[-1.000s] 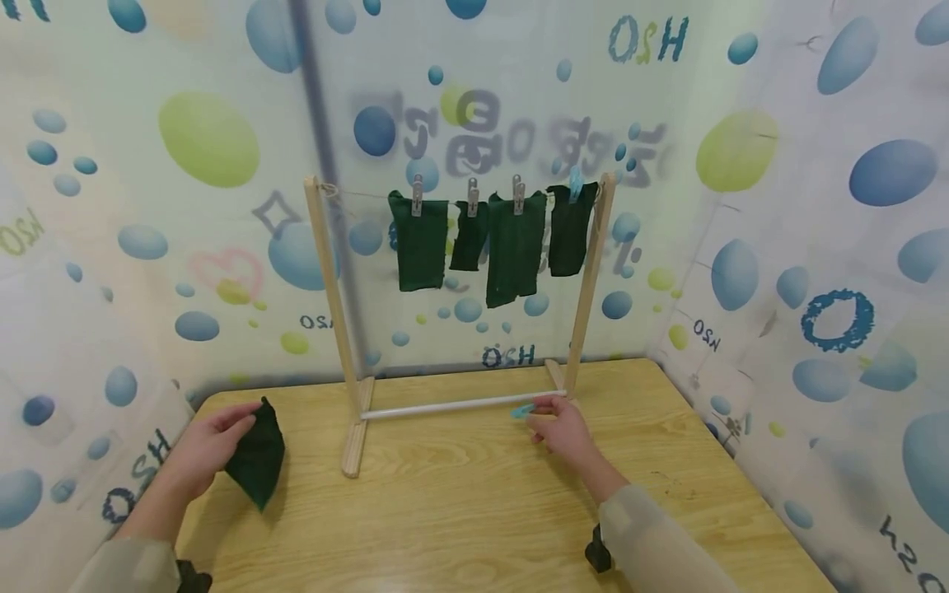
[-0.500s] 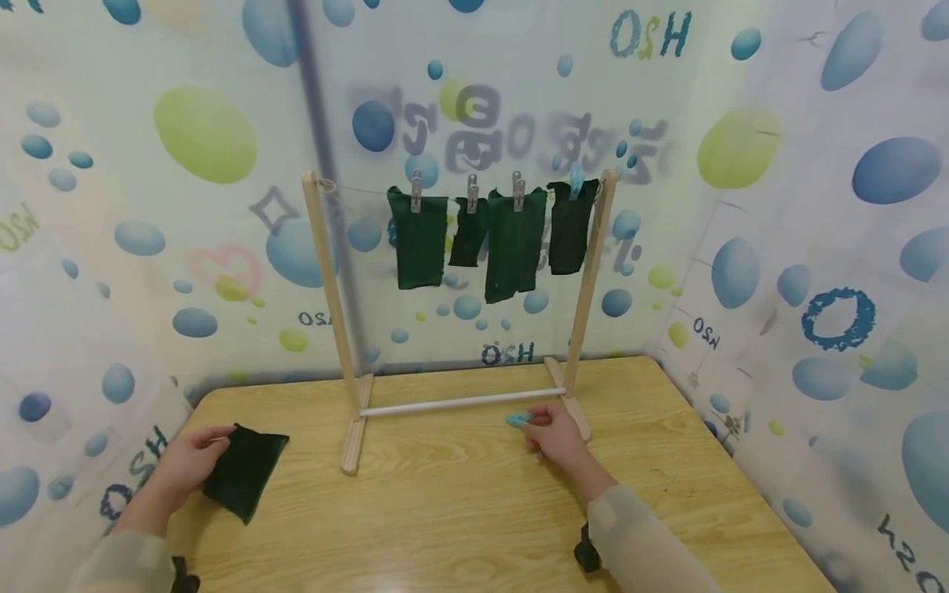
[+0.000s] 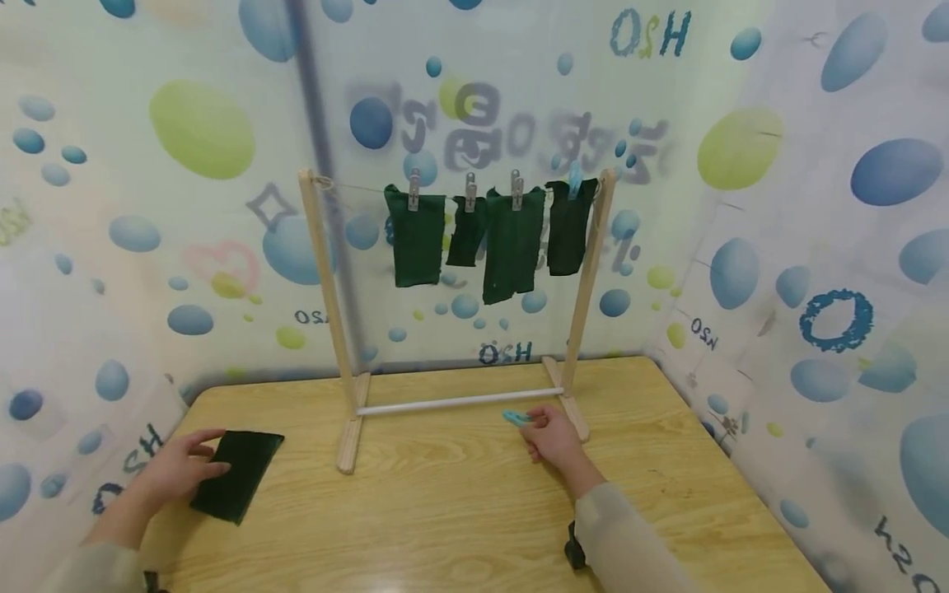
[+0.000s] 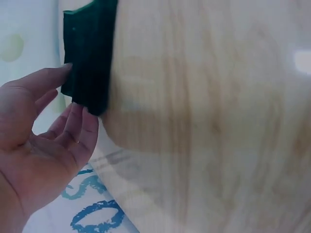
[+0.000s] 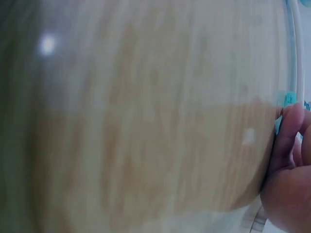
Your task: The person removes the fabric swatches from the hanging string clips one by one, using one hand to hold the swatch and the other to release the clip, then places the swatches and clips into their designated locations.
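Note:
A dark green cloth (image 3: 237,476) lies on the left part of the table. My left hand (image 3: 176,469) is at its left side, thumb and fingers spread apart. In the left wrist view the thumb tip and fingertips touch the edge of the cloth (image 4: 90,58) without pinching it. My right hand (image 3: 554,436) pinches a light blue clothespin (image 3: 515,417) just in front of the rack's white crossbar (image 3: 460,403); in the right wrist view only a bit of the clothespin (image 5: 290,98) shows past the fingers.
A wooden drying rack (image 3: 326,288) stands at the back of the table (image 3: 415,511). Several green cloths hang from its string, including a wide cloth (image 3: 418,243), held by grey clothespins (image 3: 413,189) and one blue clothespin (image 3: 574,181). A patterned curtain (image 3: 222,206) surrounds the table.
The green cloth went from hanging in my left hand to lying flatter on the table, and the left fingers have spread. My right hand has come slightly nearer with the clothespin.

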Action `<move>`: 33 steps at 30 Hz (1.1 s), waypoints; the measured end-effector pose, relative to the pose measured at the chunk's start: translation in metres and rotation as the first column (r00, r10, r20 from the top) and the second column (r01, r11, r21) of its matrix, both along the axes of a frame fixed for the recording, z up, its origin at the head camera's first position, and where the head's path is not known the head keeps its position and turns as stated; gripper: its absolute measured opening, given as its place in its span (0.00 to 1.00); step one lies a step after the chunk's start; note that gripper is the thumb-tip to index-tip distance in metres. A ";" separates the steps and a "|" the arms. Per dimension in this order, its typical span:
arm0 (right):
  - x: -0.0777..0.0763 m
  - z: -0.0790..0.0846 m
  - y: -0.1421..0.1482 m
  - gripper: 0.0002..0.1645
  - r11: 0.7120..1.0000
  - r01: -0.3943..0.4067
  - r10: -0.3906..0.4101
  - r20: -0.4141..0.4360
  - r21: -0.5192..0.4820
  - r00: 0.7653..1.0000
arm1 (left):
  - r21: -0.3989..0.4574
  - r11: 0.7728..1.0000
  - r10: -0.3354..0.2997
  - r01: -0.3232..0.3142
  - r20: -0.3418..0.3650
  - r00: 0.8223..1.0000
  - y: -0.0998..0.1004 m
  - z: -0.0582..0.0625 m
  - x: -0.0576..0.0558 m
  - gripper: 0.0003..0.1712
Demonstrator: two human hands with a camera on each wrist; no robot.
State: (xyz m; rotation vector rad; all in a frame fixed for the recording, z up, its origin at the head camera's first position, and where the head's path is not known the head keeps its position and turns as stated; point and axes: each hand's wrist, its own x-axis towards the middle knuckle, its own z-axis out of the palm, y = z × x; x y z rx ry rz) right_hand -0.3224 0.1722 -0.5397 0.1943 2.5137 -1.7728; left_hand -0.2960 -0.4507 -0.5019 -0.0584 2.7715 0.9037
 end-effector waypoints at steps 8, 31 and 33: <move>0.000 -0.003 -0.001 0.19 1.000 0.016 -0.016 -0.008 -0.011 1.000 | -0.180 0.979 -0.099 0.094 -0.016 0.995 0.001 -0.001 0.005 0.46; 0.001 -0.002 0.003 0.22 0.999 0.019 -0.019 0.012 -0.043 1.000 | -0.240 0.949 -0.210 0.206 0.010 0.978 0.008 -0.009 -0.007 0.52; -0.001 -0.002 0.003 0.22 0.999 0.023 -0.023 0.014 -0.040 1.000 | -0.251 0.947 -0.205 0.201 0.013 0.979 0.009 -0.008 -0.008 0.52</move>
